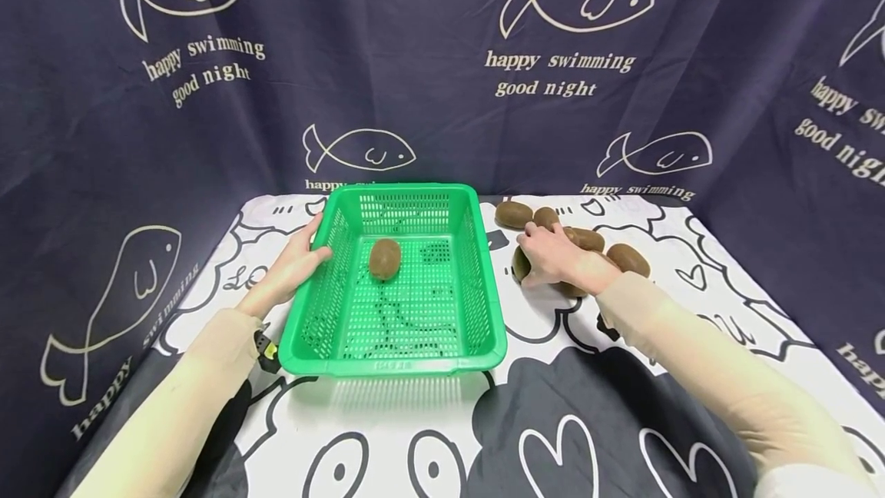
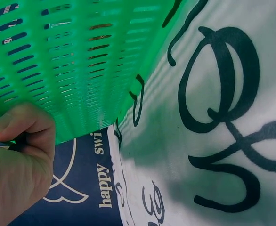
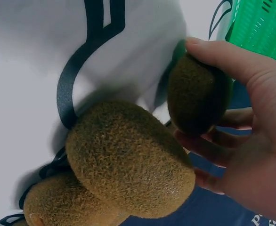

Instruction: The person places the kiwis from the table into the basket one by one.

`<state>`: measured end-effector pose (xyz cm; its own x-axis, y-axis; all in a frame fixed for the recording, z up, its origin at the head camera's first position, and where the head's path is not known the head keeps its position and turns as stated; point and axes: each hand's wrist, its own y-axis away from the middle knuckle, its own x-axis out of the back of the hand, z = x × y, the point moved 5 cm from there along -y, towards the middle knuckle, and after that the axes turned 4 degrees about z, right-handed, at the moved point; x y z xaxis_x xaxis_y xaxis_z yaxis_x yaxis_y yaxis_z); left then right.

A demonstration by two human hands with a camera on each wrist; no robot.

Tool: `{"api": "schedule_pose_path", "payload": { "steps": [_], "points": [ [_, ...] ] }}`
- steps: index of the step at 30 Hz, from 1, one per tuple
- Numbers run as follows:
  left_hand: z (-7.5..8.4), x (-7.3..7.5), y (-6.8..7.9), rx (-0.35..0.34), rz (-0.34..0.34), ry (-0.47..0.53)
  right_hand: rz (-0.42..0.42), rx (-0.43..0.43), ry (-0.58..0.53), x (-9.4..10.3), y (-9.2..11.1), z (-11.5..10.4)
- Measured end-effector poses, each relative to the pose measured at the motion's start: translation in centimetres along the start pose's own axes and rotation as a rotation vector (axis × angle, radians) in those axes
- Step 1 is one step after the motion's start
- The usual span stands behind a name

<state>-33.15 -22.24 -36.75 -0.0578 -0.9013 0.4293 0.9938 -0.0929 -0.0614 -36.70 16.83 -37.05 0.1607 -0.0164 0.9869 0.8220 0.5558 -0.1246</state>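
A green plastic basket (image 1: 394, 366) with slotted walls stands on the table, one brown kiwi (image 1: 384, 259) lying inside it. My left hand (image 1: 296, 258) grips the basket's left rim; in the left wrist view its thumb (image 2: 22, 120) bends against the outer wall. To the right of the basket, my right hand (image 1: 556, 256) holds a kiwi (image 3: 198, 94) between thumb and fingers. Right beside that one, a larger-looking kiwi (image 3: 128, 160) sits close to the fingertips in the right wrist view.
Several more kiwis lie around the right hand, among them one at the back (image 1: 514, 214) and one to the right (image 1: 628, 260). A white cloth with black drawings (image 1: 387, 413) covers the table. Behind hangs a dark blue curtain (image 1: 429, 83) with fish prints.
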Motion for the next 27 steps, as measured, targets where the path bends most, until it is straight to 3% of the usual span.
{"api": "schedule_pose_path", "payload": {
  "steps": [11,20,27],
  "points": [
    [-0.1,0.0,-0.1,0.001,0.006,0.0,0.249,0.063,-0.114,2.3,-0.6,-0.4],
    [0.2,0.0,-0.1,-0.022,0.005,0.002,0.446,0.127,-0.148,5.7,-1.1,-0.8],
    [-0.2,0.0,-0.1,0.001,0.006,0.004,0.492,0.14,-0.165,6.6,-1.1,-1.2]
  ]
}}
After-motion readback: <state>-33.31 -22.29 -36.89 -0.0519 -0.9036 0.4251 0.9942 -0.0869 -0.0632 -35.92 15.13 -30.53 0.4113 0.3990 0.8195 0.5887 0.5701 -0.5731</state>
